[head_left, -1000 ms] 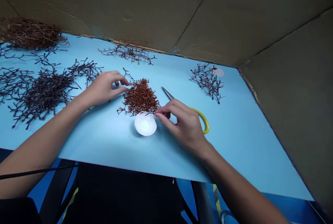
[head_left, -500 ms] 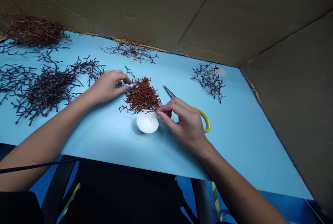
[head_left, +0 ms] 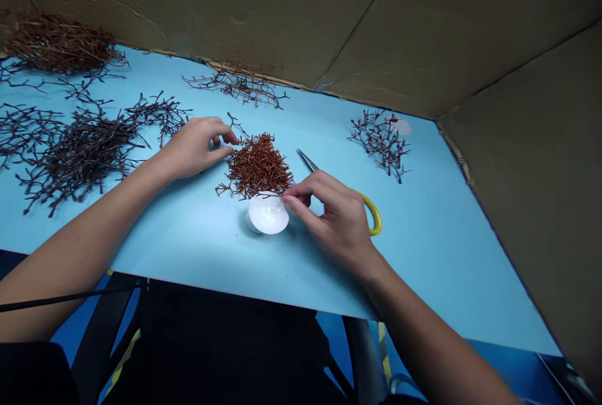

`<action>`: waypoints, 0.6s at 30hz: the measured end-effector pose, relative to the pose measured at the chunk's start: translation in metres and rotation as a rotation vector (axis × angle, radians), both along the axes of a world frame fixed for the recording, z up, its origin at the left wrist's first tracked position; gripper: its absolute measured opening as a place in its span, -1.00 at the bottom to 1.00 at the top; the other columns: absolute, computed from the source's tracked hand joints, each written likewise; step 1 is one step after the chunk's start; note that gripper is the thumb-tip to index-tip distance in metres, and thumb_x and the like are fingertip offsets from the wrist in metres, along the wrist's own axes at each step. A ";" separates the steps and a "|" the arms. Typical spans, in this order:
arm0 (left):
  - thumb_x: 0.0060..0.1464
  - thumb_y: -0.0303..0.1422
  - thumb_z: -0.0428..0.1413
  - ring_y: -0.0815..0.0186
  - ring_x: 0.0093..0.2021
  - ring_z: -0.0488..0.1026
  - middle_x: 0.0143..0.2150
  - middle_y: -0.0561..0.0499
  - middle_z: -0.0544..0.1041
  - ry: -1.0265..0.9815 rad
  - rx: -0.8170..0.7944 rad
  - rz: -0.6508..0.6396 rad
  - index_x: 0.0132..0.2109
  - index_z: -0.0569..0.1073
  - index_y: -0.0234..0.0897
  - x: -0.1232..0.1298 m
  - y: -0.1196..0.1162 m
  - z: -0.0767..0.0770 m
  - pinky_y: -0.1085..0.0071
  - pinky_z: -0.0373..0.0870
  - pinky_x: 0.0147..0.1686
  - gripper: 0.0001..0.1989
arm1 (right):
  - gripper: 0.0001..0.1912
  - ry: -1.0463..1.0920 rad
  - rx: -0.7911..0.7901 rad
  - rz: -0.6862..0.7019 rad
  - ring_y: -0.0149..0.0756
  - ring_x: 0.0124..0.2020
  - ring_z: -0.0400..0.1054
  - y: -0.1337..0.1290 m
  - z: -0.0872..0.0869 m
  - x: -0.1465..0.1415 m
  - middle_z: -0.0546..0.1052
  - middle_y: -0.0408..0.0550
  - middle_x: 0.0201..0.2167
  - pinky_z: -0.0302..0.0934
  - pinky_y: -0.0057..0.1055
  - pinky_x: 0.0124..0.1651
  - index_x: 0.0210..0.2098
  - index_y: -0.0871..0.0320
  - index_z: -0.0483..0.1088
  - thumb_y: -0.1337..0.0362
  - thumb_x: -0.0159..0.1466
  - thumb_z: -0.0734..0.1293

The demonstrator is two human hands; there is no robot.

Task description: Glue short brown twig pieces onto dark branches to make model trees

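Observation:
In my right hand [head_left: 335,212] a small dark twig [head_left: 270,195] is pinched between thumb and forefinger, lying over the far rim of a small white bowl [head_left: 268,215]. Just behind the bowl sits a heap of short reddish-brown twig pieces [head_left: 260,165]. At that heap's left edge rests my left hand [head_left: 200,145], its thumb and forefinger apart and nothing seen between them. Under and beside my right hand lie scissors [head_left: 374,214] with a yellow handle, partly covered; their metal tip points away from me.
Dark branching twigs [head_left: 84,148] spread over the left of the blue table [head_left: 423,267]. A reddish-brown twig bundle [head_left: 61,41] sits at the back left. Thin stems [head_left: 239,86] lie along the back, and another twig cluster [head_left: 380,140] beside a white disc [head_left: 401,127] at right.
The view has shifted slightly, so the table things sit a little higher in it. Both hands keep nearly the same pose, the right one still pinching the twig at the bowl's rim.

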State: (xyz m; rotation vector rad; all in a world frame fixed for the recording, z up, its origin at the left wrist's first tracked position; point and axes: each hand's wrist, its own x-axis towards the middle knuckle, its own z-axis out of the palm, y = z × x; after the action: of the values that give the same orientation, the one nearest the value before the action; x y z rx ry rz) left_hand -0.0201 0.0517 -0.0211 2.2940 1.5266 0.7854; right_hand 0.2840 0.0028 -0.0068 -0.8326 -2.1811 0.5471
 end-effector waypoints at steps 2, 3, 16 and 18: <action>0.25 -0.36 0.25 0.23 -0.21 0.58 -0.09 -0.07 0.69 0.003 -0.004 -0.013 -0.11 0.68 -0.21 0.000 -0.001 -0.001 0.29 0.35 -0.17 -0.88 | -0.89 0.015 -0.033 -0.024 -0.30 -0.33 0.43 -0.001 0.002 0.002 0.60 -0.10 -0.33 0.28 -0.33 -0.28 -0.24 0.09 0.57 0.37 0.44 0.43; 0.25 -0.36 0.24 0.23 -0.21 0.58 -0.09 -0.07 0.69 0.005 -0.007 -0.024 -0.11 0.68 -0.21 0.000 -0.001 -0.001 0.29 0.35 -0.18 -0.87 | -0.89 0.029 -0.065 -0.040 -0.31 -0.33 0.42 -0.001 0.003 0.004 0.61 -0.10 -0.33 0.26 -0.34 -0.29 -0.26 0.08 0.58 0.36 0.43 0.44; 0.35 -0.24 0.17 0.16 -0.18 0.56 -0.09 -0.12 0.65 0.267 -0.021 -0.088 -0.04 0.68 -0.20 -0.014 -0.001 -0.007 0.25 0.37 -0.15 -0.78 | -0.66 0.770 -0.874 -0.152 -0.48 -0.48 0.18 0.019 -0.004 0.014 0.45 -0.18 -0.45 0.07 -0.46 -0.42 -0.35 0.07 0.66 -0.01 0.11 0.70; 0.37 -0.22 0.18 0.15 -0.16 0.57 -0.07 -0.11 0.66 0.280 -0.026 -0.100 -0.02 0.68 -0.18 -0.014 0.000 -0.007 0.26 0.37 -0.15 -0.78 | -0.65 0.831 -0.922 -0.141 -0.51 -0.47 0.19 0.021 0.001 0.012 0.46 -0.19 -0.40 0.09 -0.50 -0.43 -0.34 0.08 0.66 0.01 0.07 0.73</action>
State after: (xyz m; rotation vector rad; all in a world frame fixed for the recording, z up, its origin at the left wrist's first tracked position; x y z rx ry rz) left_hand -0.0343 0.0516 -0.0282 2.5223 1.5056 0.4293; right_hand 0.2961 0.0234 -0.0060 -0.9500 -1.0474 1.5483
